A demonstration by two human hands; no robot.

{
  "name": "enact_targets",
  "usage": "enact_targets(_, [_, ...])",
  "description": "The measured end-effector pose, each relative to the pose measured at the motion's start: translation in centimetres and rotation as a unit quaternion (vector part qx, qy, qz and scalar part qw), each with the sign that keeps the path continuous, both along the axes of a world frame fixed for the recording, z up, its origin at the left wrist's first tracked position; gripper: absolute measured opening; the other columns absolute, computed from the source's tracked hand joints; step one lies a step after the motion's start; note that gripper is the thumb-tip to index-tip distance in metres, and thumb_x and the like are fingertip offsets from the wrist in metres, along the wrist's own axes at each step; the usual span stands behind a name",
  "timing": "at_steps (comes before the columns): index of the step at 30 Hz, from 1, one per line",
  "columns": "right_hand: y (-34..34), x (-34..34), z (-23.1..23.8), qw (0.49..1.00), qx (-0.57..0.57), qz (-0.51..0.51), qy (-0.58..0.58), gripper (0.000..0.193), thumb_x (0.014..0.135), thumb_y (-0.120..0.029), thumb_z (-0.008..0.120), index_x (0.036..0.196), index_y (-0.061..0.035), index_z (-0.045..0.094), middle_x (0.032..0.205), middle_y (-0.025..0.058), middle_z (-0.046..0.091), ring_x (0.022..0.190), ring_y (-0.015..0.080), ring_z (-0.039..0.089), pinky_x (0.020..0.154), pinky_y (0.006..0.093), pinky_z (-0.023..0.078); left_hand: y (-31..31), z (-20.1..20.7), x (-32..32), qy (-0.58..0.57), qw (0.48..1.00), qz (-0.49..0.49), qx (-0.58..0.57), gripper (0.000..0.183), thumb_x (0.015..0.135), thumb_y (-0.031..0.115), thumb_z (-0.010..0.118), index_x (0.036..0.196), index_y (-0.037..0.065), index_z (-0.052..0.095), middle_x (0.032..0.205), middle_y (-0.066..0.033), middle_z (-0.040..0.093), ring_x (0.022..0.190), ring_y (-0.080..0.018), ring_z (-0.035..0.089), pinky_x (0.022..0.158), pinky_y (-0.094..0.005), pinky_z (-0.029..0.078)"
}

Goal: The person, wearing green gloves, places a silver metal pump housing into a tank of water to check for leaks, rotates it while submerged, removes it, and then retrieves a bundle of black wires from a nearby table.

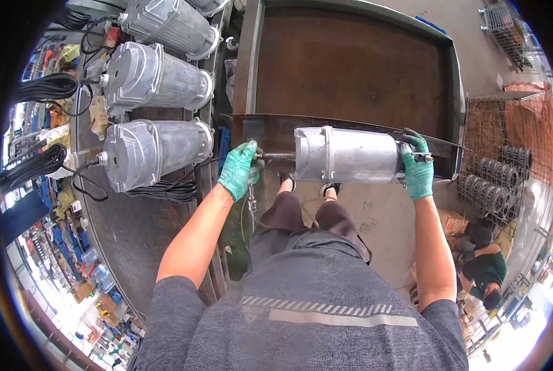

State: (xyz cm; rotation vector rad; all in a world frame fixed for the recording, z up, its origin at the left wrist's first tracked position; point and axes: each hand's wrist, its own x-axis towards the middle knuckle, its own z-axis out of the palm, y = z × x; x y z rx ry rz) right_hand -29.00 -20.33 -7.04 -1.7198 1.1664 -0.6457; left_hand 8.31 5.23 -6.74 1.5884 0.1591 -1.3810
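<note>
A grey cast-metal cylindrical housing (pixel 357 154) lies on its side in front of me, at the near edge of a large metal tray (pixel 350 62). My right hand (pixel 417 166), in a green glove, grips its right end, beside a small brass fitting (pixel 428 159). From its left end a thin dark stem (pixel 279 157) sticks out. My left hand (pixel 239 170), also gloved in green, is closed around the stem's far tip, where the fingers partly hide it. Below that hand hangs a metal hose coupling (pixel 252 203) on a thin hose; whether the hand holds it, I cannot tell.
Several similar housings (pixel 156 151) with coiled black cables (pixel 42 164) lie on the metal bench (pixel 134 241) at left. Wire-mesh cages (pixel 493 148) with ring-shaped metal parts stand at right. Another person (pixel 486 269) is low down at the lower right.
</note>
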Motion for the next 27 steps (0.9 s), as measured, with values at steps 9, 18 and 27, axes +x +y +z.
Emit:
enact_targets(9, [0.2,0.4,0.7,0.999,-0.031,0.013,0.023,0.026,0.097,-0.004,0.058,0.121,-0.0017,0.066,0.122,0.0072,0.066,0.110,0.0175,0.062,0.102,0.0321,0.049,-0.8,0.3,-0.3,-0.024,0.998,-0.033,0.051,0.024,0.108,0.036,0.056,0.100,0.014,0.063,0.063,0.0043,0.051,0.047,-0.0079,0.041,0.042,-0.0266,0.031])
enact_targets(18, [0.4,1.1,1.2,1.000,-0.019,-0.007,-0.001,0.026,0.096,-0.003,0.057,0.120,-0.0018,0.067,0.119,0.0074,0.066,0.109,0.0181,0.062,0.101,0.0321,0.048,-1.6,1.1,-0.4,-0.030,0.996,-0.041,0.073,0.025,0.109,0.036,0.055,0.099,0.013,0.061,0.060,0.0040,0.048,0.044,-0.0085,0.038,0.041,-0.0276,0.030])
enact_targets(27, [0.3,0.8,0.8,0.999,-0.033,-0.004,0.035,0.023,0.098,-0.005,0.058,0.119,-0.0013,0.067,0.120,0.0073,0.067,0.109,0.0182,0.063,0.100,0.0316,0.049,-1.5,1.1,-0.5,-0.036,0.996,-0.040,0.075,0.026,0.108,0.036,0.055,0.098,0.013,0.061,0.060,0.0033,0.049,0.045,-0.0094,0.039,0.042,-0.0284,0.031])
